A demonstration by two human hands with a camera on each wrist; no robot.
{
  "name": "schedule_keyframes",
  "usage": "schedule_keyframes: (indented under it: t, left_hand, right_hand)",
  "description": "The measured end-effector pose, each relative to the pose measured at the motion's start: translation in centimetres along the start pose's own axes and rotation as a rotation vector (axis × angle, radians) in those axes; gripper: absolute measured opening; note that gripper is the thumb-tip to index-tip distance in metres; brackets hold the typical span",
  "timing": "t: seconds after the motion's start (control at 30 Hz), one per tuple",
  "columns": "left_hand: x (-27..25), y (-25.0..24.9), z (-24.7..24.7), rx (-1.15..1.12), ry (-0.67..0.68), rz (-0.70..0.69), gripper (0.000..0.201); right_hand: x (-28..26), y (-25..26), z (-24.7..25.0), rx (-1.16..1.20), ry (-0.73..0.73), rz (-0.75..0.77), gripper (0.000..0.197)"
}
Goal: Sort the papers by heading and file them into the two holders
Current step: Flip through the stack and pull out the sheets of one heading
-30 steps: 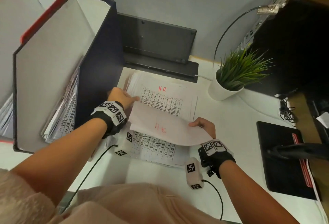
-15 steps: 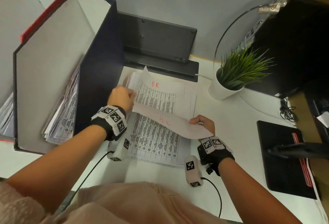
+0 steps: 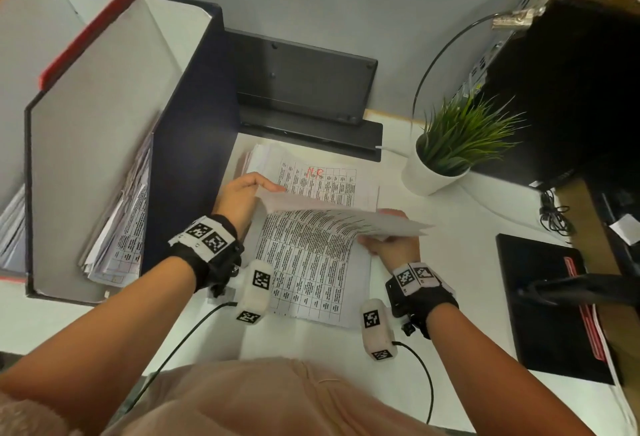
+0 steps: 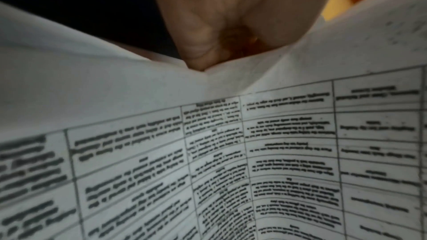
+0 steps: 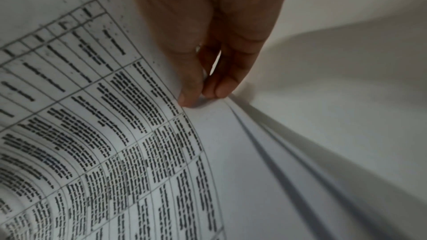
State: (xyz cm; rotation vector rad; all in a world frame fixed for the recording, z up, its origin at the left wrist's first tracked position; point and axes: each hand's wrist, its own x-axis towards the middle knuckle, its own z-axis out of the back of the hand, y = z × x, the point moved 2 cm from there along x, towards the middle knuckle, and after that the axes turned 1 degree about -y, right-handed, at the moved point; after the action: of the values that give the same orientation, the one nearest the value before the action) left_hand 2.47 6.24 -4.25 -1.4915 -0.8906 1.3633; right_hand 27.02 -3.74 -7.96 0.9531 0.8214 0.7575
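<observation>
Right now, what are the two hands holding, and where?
Both grip one lifted sheet: left hand pinches its far-left corner, right hand its right edge, above the paper stack.

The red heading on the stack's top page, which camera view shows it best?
The head view. The red heading stands uncovered at the top of the page on the stack, beyond the lifted sheets. The left wrist and right wrist views show only printed table cells and fingers on paper, no red writing.

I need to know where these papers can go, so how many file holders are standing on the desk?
2. The dark blue holder stands just left of the paper stack, with sheets inside. The red-edged holder stands further left, partly cut off by the frame.
</observation>
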Motion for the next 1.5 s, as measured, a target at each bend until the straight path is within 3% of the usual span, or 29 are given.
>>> schedule_keyframes:
  t: [0.07,0.1,0.17,0.23,0.3,0.4,0.5,0.63,0.7,0.83,0.9,1.0,1.07,1.13,1.27,1.3,1.37,1.5]
  left_hand:
    - [0.3,-0.4,-0.1,0.047,-0.010,0.048,0.030]
    - [0.5,-0.5,0.0,0.057,-0.059,0.087,0.025]
    - [1.1,-0.5,0.4,0.057,-0.182,0.163,0.023]
    - [2.0,-0.3,1.1,0.272,-0.243,0.187,0.025]
    - [2.5,-0.2,1.6,0.550,-0.222,0.211,0.034]
    - [2.5,-0.6,1.6,0.719,-0.164,0.225,0.049]
    - [2.4,-1.3,0.9,0.840,-0.129,0.126,0.042]
    - [2.2,-1.5,0.5,0.882,-0.102,0.048,0.026]
    - [2.0,-1.5,0.6,0.878,-0.103,0.048,0.023]
    - [1.2,-1.3,0.6,0.898,-0.092,0.005,0.019]
    - [0.7,-1.1,0.5,0.868,-0.131,-0.096,0.017]
    - [-0.1,-0.7,0.3,0.637,-0.138,-0.219,0.019]
    - [-0.3,-0.5,0.3,0.443,-0.140,-0.196,0.021]
    - [-0.3,-0.2,0.5,0.286,-0.179,-0.148,0.036]
    - [-0.4,0.3,0.4,-0.024,-0.125,-0.018,0.048]
    - [-0.4,0.3,0.4,-0.062,-0.100,-0.008,0.050]
    - [-0.3,0.3,0.3,-0.097,-0.062,0.012,0.051]
    - [0.0,0.3,0.3,-0.101,0.011,0.085,0.038]
  right_hand:
    - [-0.2,-0.1,-0.3,-0.045,0.018,-0.032,0.023]
    - [-0.2,-0.2,-0.3,-0.061,0.023,-0.051,0.024]
    - [0.0,-0.7,-0.2,0.002,0.040,-0.051,0.037]
    - [0.2,-1.1,0.1,0.191,0.014,-0.148,0.050]
    - [0.4,-1.8,0.2,0.351,-0.007,-0.291,0.049]
    - [0.2,-1.8,-0.1,0.437,-0.018,-0.372,0.047]
    - [0.1,-1.4,-0.2,0.480,-0.008,-0.378,0.051]
    - [0.1,-1.0,-0.4,0.528,-0.022,-0.354,0.057]
    - [0.2,-0.9,-0.4,0.475,-0.023,-0.296,0.050]
    - [-0.1,-0.7,-0.1,0.073,0.019,-0.026,0.041]
    - [-0.4,-0.8,-0.1,0.024,-0.008,0.073,0.037]
    - [-0.1,-1.2,-0.1,0.102,-0.036,0.065,0.041]
    - [0.1,-1.4,0.0,0.110,-0.050,0.076,0.046]
    - [0.1,-1.2,0.1,0.085,-0.055,0.096,0.048]
    - [0.1,-1.0,-0.1,-0.107,-0.106,-0.042,0.032]
    - [-0.1,-1.0,-0.1,-0.123,-0.111,-0.100,0.036]
    - [-0.2,-0.9,-0.3,-0.016,-0.103,-0.072,0.048]
    - [-0.4,-0.7,-0.6,0.045,-0.076,-0.123,0.031]
